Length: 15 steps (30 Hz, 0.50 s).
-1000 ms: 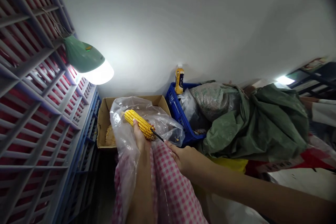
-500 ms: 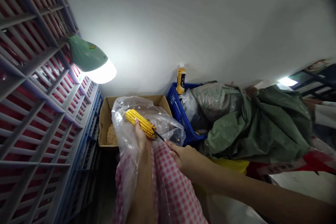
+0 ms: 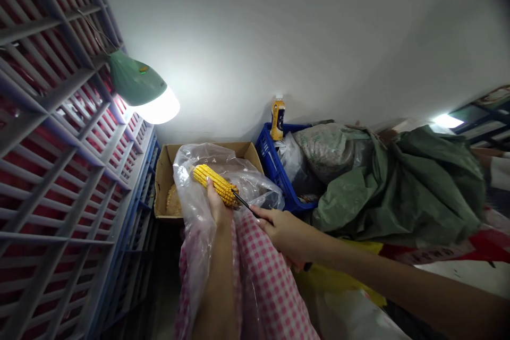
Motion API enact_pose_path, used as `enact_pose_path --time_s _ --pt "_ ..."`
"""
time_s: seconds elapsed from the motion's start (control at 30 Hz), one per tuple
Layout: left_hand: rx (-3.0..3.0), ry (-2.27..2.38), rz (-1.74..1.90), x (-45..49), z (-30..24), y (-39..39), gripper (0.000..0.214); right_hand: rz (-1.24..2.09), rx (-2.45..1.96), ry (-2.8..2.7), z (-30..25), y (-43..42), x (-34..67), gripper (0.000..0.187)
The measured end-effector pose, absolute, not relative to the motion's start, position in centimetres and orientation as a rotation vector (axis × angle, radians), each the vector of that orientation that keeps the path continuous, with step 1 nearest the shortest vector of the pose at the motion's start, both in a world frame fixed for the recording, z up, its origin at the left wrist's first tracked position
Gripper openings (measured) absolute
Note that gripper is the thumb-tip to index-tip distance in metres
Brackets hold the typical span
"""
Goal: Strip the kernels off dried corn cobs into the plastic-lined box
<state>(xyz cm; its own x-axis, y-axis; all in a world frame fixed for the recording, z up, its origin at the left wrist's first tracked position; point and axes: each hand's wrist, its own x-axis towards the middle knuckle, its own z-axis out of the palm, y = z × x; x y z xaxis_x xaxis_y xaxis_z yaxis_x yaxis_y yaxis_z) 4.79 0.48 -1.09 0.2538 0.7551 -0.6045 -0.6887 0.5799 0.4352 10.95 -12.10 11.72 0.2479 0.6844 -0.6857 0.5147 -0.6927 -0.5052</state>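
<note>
A yellow corn cob (image 3: 215,183) lies slanted in my left hand (image 3: 218,207), whose fingers are wrapped round its lower side. My right hand (image 3: 274,226) is closed on a thin black tool (image 3: 245,203); its tip touches the kernels near the cob's right end. What kind of tool it is I cannot make out. Beneath the cob a clear plastic bag (image 3: 187,191) spreads over a cardboard box (image 3: 161,183) and down onto my lap, over pink checked cloth (image 3: 263,271).
Left stands a wall of slatted plastic crates (image 3: 75,170) with a lit green lamp (image 3: 137,82) hanging on it. A blue crate (image 3: 274,170) holds bags and a yellow-labelled bottle (image 3: 278,118). Green cloth (image 3: 406,191) is heaped at right. A white wall (image 3: 279,37) rises behind.
The view has shifted slightly, so everything sits a little further right. Both hands keep their hold, and the tool's tip stays at the cob's right end.
</note>
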Motion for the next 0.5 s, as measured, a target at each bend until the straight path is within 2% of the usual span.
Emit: enact_pose_path --time_s 0.07,0.17,0.23,0.33,0.4,0.43,0.5 --pt "0.096 0.856 0.983 4.7 -1.2 0.5 0.038 1.754 -2.08 -0.676 12.1 -11.6 11.5 0.052" --pt "0.107 0.83 1.003 4.7 -1.3 0.5 0.037 1.922 -1.916 -0.475 12.4 -11.3 12.2 0.054" --pt "0.104 0.837 1.0 4.7 -1.4 0.5 0.037 1.754 -2.129 -0.808 12.0 -11.4 12.4 0.051" --pt "0.08 0.853 0.995 4.7 -1.3 0.5 0.037 1.1 -2.445 -1.638 11.2 -11.9 12.2 0.048" --pt "0.062 0.841 0.986 4.7 -1.1 0.5 0.038 0.81 -2.477 -1.936 10.9 -12.1 11.9 0.048" --pt "0.054 0.832 0.973 4.7 -1.0 0.5 0.039 0.811 -2.466 -1.924 10.8 -12.2 11.7 0.049" --pt "0.044 0.802 0.938 4.4 -0.6 0.4 0.042 1.085 -2.375 -1.541 10.7 -12.5 11.4 0.047"
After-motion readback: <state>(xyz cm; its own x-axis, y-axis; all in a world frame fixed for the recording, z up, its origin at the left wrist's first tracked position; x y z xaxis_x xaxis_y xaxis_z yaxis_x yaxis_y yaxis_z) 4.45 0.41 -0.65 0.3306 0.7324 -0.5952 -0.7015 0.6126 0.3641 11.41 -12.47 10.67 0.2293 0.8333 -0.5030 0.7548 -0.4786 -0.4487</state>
